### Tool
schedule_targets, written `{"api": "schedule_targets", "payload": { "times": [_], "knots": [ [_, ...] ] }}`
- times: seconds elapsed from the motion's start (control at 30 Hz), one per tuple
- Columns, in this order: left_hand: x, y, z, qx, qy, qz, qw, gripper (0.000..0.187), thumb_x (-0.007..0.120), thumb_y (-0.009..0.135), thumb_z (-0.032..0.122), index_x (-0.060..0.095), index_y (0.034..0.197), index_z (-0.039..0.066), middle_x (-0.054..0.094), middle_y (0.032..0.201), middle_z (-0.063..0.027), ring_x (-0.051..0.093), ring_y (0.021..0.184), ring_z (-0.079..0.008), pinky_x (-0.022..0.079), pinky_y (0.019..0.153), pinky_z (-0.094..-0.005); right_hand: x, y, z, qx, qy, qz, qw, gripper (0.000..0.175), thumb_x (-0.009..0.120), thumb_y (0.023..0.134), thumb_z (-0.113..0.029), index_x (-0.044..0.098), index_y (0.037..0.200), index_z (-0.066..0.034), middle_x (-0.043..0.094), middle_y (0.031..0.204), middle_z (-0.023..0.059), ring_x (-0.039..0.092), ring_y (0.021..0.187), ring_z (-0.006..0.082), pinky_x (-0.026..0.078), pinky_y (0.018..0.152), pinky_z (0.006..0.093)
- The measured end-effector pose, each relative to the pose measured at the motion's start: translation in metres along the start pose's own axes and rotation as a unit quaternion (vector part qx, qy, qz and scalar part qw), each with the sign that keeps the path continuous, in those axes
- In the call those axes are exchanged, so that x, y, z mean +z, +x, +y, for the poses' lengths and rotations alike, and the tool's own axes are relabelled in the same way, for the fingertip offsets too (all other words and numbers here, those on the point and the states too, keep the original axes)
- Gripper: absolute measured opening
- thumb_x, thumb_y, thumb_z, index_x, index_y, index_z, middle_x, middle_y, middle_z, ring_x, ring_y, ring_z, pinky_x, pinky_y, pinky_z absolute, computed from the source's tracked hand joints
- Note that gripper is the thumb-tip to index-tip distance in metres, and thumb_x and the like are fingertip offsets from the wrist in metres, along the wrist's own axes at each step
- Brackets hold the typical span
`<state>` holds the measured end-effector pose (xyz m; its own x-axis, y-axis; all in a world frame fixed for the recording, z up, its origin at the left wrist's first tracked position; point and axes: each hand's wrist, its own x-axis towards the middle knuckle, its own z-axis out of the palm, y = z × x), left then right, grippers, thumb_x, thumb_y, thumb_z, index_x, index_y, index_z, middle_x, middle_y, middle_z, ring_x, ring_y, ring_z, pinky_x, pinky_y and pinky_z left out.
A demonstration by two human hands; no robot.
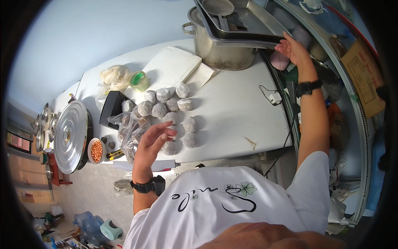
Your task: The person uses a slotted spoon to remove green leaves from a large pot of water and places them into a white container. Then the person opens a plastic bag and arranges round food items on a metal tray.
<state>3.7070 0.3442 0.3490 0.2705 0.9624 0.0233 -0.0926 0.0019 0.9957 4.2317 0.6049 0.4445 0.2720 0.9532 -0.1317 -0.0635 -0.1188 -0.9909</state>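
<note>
My left hand is raised over the near edge of the white table, fingers apart and holding nothing. Under and beyond it lie several round grey-white balls wrapped in clear plastic, in loose rows. A clear plastic bag of brown pieces is just left of that hand. At the upper right my right hand has its fingers at the corner of stacked metal trays, which rest over a large steel pot. A round strainer or ladle and a dark flat blade lie in the top tray.
White sheets, a tape roll and a black box lie farther back. At left are a round metal lid, a bowl of reddish nuts and a yellow utility knife. A cable with a white plug crosses the right side.
</note>
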Motion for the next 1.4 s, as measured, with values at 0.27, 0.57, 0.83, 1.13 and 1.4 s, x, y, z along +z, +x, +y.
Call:
{"api": "schedule_targets", "payload": {
  "times": [0.27,0.57,0.83,1.13,1.4],
  "knots": [
    [0.019,0.065,0.027,0.017,0.003,-0.086,0.996,0.035,0.057,0.099,0.016,0.055,0.13,0.001,0.067,0.107,-0.0064,0.062,0.103,-0.0135,0.047,0.091,-0.0293,0.026,0.029,-0.008,-0.057,-0.027,0.032,0.998,0.028,0.067,0.087,-0.019,0.061,0.108,-0.0004,0.064,0.1,0.016,0.068,0.077,0.0233,0.06,0.067,0.0273],
    [0.016,0.148,0.036,0.061,0.025,-0.155,0.986,0.036,0.057,0.098,0.021,0.056,0.129,0.001,0.067,0.107,-0.0078,0.063,0.103,-0.016,0.05,0.091,-0.0309,0.052,0.039,-0.023,-0.053,0.016,0.102,0.993,0.04,0.059,0.09,-0.018,0.048,0.121,0.004,0.052,0.115,0.0196,0.061,0.093,0.0412,0.061,0.078,0.0492],
    [0.047,0.256,0.031,0.085,-0.056,-0.079,0.992,0.039,0.056,0.097,0.02,0.052,0.127,-0.005,0.065,0.104,-0.0123,0.065,0.099,-0.0207,0.055,0.088,-0.0338,0.049,0.071,-0.019,-0.032,0.107,0.257,0.96,0.041,0.064,0.088,-0.018,0.049,0.122,0.0002,0.056,0.113,0.0192,0.062,0.092,0.0374,0.056,0.082,0.0554],
    [0.069,0.341,0.043,0.113,-0.013,0.054,0.992,0.027,0.064,0.089,0.022,0.058,0.094,-0.004,0.063,0.077,-0.0098,0.065,0.062,-0.0188,0.059,0.058,-0.0302,0.072,0.032,-0.035,0.005,0.094,0.073,0.993,0.033,0.063,0.084,-0.015,0.055,0.114,-0.0025,0.063,0.102,0.0133,0.064,0.089,0.0328,0.055,0.088,0.0583],
    [0.059,0.387,0.073,0.083,0.372,0.075,0.922,0.024,0.066,0.076,0.022,0.069,0.066,0.0,0.067,0.059,-0.0113,0.068,0.053,-0.0229,0.057,0.057,-0.0307,0.09,0.027,-0.029,-0.05,0.228,0.122,0.965,0.035,0.065,0.081,-0.015,0.054,0.112,-0.0032,0.059,0.095,0.0148,0.062,0.094,0.0345,0.047,0.089,0.07]
  ]
}}
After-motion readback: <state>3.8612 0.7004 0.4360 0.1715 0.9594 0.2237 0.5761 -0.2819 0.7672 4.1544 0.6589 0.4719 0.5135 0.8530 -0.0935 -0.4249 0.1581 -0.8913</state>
